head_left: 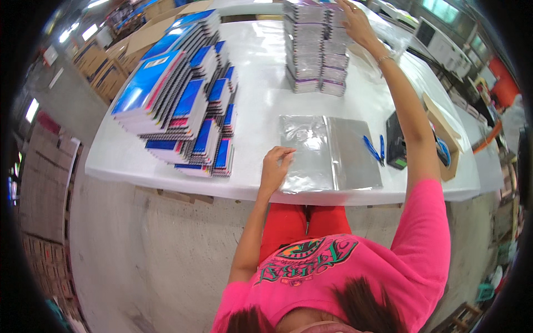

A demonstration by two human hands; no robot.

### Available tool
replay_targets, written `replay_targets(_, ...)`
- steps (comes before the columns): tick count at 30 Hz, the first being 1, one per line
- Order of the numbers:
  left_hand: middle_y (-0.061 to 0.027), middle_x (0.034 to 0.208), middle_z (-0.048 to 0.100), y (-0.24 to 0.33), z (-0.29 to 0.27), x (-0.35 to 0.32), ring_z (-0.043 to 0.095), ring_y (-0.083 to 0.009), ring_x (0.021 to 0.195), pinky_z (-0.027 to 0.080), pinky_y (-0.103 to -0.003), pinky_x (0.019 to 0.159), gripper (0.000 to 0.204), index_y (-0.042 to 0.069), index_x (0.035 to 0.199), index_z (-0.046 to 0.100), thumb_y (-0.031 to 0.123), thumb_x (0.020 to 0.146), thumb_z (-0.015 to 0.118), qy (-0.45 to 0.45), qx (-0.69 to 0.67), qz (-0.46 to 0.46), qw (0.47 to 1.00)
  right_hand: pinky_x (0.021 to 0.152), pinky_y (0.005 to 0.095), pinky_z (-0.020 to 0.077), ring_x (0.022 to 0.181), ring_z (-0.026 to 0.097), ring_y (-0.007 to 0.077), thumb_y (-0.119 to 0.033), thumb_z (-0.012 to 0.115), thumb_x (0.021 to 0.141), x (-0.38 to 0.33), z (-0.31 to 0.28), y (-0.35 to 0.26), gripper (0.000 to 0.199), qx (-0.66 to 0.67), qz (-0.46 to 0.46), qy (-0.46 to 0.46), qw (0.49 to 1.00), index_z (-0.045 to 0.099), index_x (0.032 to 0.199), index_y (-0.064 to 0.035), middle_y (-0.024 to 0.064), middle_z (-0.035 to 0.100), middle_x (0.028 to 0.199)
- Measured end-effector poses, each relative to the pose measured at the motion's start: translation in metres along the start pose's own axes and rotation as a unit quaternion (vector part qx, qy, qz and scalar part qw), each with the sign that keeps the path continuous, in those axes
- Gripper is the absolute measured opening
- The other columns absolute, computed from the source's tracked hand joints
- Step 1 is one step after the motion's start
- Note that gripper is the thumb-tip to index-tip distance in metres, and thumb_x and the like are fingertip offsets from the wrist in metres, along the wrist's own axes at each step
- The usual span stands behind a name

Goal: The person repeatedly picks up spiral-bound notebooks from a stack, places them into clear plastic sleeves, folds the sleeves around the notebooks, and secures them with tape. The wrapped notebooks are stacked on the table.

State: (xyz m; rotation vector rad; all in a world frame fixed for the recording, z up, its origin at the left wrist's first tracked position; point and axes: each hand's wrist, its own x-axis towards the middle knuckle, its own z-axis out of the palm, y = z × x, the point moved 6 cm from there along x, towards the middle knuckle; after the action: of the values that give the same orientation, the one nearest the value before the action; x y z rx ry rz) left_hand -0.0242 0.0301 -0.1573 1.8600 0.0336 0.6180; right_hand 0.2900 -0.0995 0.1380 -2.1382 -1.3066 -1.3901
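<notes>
At the table's front edge, my left hand [275,168] rests by the left side of some flat clear plastic bags [304,150], its fingers loosely bent and apart, fingertips over the plastic. My right arm stretches far forward. On top of a tall double stack of spiral notebooks in clear wrap [308,53], my right hand [356,22] reaches with fingers extended, touching the upper right part; its fingertips are partly cut off by the picture's top edge. Blue-handled pliers or nippers [375,150] lie at the bags' right side.
Blue-covered spiral notebooks [150,83] stand in stepped piles on the left of the white-covered table [255,72]. Beyond the nippers are a black box-like object [396,141] and an open cardboard box [451,147]. Cardboard cartons [100,69] stand on the floor at far left.
</notes>
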Motion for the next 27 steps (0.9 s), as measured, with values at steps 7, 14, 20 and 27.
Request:
replay_targets(7,-0.0125,0.093,0.066,-0.010,0.000,-0.002,0.065,-0.0249,0.083,0.051,-0.033,0.078,0.015,0.002,0.098,0.070,0.006,0.088,0.061,0.005,-0.046,-0.011,0.999,0.093,0.0365,0.0491,0.110,0.057,0.0289,-0.022,0.067,0.088,0.027,-0.011,-0.155,0.034,0.255,-0.057,-0.088,0.961,0.062,0.121,-0.0151,0.0089,0.056,0.128)
replay_targets(14,-0.0085,0.091,0.067,0.089,-0.070,-0.028,0.063,-0.0224,0.079,0.050,-0.033,0.073,0.015,0.006,0.094,0.071,-0.001,0.081,0.067,0.274,0.092,0.215,0.933,0.078,0.0330,0.0521,0.092,0.063,0.0238,-0.028,0.064,0.092,0.033,-0.048,-0.291,0.030,0.460,-0.090,-0.154,0.870,0.066,0.114,-0.0080,0.0131,0.064,0.105)
replay_targets(20,-0.0150,0.126,0.046,0.174,-0.206,-0.039,0.049,-0.0229,0.106,0.041,-0.036,0.090,0.043,0.001,0.127,0.047,0.002,0.086,0.062,0.469,0.164,0.229,0.837,0.080,0.0341,0.0515,0.095,0.064,0.0215,-0.043,0.058,0.093,0.034,-0.031,-0.308,0.046,0.596,0.108,-0.226,0.763,0.061,0.121,-0.0068,0.0141,0.068,0.103)
replay_targets(27,-0.0145,0.141,0.033,0.208,-0.246,-0.006,0.020,-0.0335,0.139,0.018,-0.049,0.114,0.079,0.018,0.141,0.041,0.001,0.067,0.062,0.275,0.442,0.200,0.830,0.101,0.0441,0.0399,0.112,0.058,0.0338,-0.077,0.033,0.088,0.035,0.008,-0.314,0.091,0.614,0.172,-0.330,0.696,0.046,0.137,-0.0010,0.0246,0.057,0.125)
